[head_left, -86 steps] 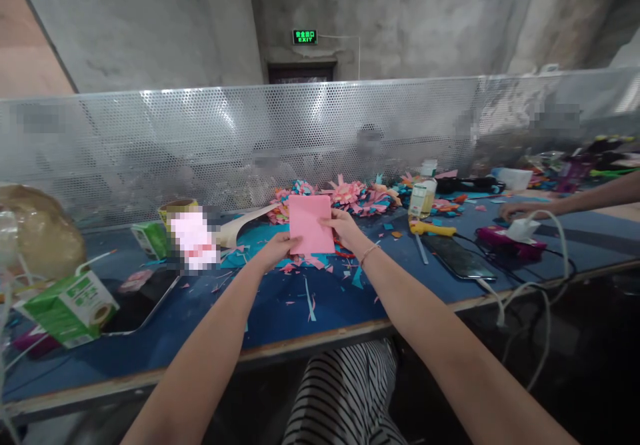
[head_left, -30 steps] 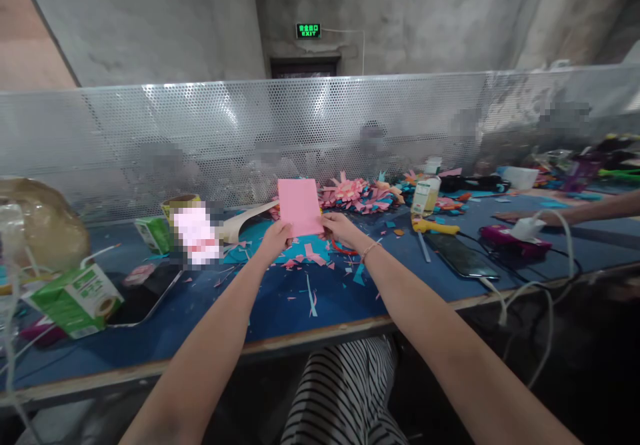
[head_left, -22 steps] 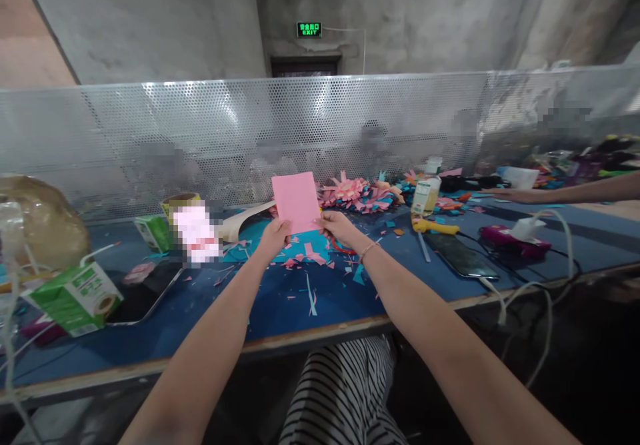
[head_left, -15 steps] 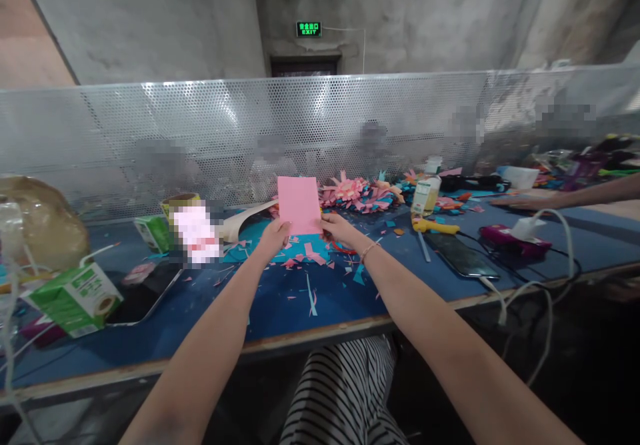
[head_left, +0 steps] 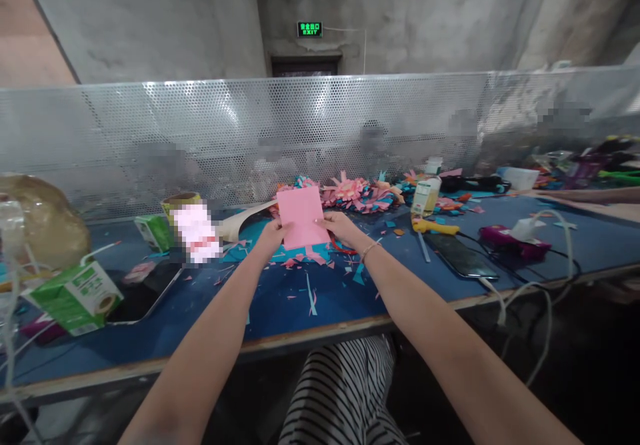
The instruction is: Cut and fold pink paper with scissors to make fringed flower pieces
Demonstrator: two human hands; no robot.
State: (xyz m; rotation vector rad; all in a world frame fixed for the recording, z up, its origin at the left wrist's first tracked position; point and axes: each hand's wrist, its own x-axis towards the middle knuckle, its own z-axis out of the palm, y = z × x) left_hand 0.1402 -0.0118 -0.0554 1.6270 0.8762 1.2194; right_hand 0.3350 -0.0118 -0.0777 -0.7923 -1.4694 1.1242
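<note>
Both my hands hold a pink sheet of paper (head_left: 301, 215) upright above the blue table (head_left: 280, 305). My left hand (head_left: 271, 236) pinches its lower left edge. My right hand (head_left: 340, 226) grips its right edge, fingers curled over the front. Red-handled scissors (head_left: 344, 248) lie partly hidden just below my right hand. Pink and teal paper scraps (head_left: 305, 258) are scattered on the table under the sheet.
Finished pink paper flowers (head_left: 357, 194) pile up by the perforated metal screen (head_left: 320, 132). A phone (head_left: 459, 256), a yellow cutter (head_left: 434, 227), a bottle (head_left: 425, 196) and a pink device with cables (head_left: 510, 241) lie to the right. Green cartons (head_left: 75, 297) stand left. Another person's arm (head_left: 590, 196) reaches in far right.
The pink sheet has come down a little towards the table and my right fingers have slid further over its front. The other person's arm at far right has drawn back.
</note>
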